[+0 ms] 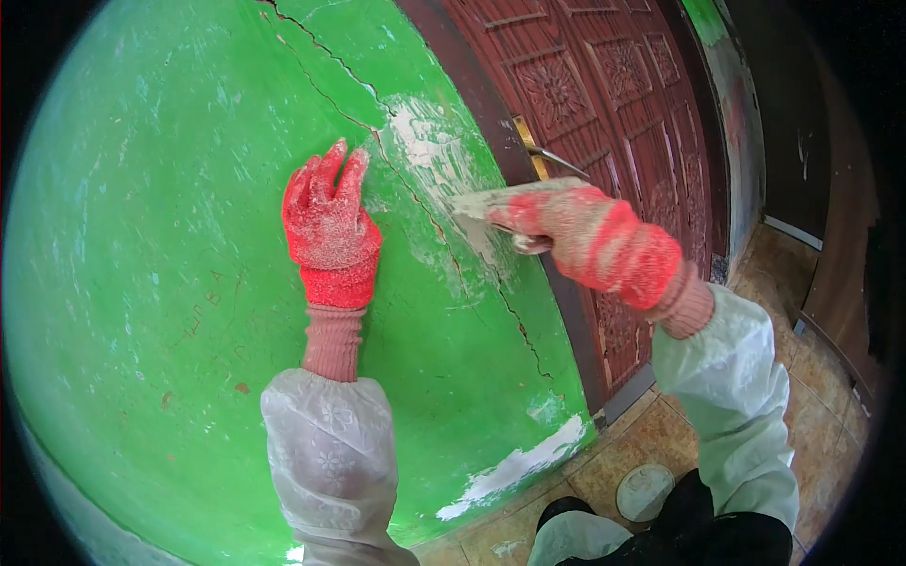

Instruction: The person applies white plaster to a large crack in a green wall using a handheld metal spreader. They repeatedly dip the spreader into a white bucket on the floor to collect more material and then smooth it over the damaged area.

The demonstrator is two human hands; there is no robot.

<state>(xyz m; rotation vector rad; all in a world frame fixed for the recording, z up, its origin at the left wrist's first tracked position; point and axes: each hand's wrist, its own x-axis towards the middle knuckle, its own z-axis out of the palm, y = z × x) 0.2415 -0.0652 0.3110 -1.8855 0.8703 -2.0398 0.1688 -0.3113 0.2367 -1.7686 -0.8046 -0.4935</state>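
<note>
My right hand point(604, 241), in a red glove smeared with pale plaster, grips a putty knife point(479, 202). The tool's coated blade meets the green wall point(179, 292) at a streaky white filler patch point(429, 141). A long dark crack point(411, 191) runs diagonally down the wall beside that patch and continues below the blade. My left hand point(332, 231), in a dusty red glove, rests against the wall left of the crack. Its fingers point up, slightly bent and apart, with nothing in them.
Right of the wall stands a carved brown door point(618, 94) in a dark frame point(491, 104), with a metal handle point(557, 160). Another white patch point(519, 467) lies low on the wall. A round white lid-like thing point(645, 491) sits on the tiled floor point(637, 434) near my feet.
</note>
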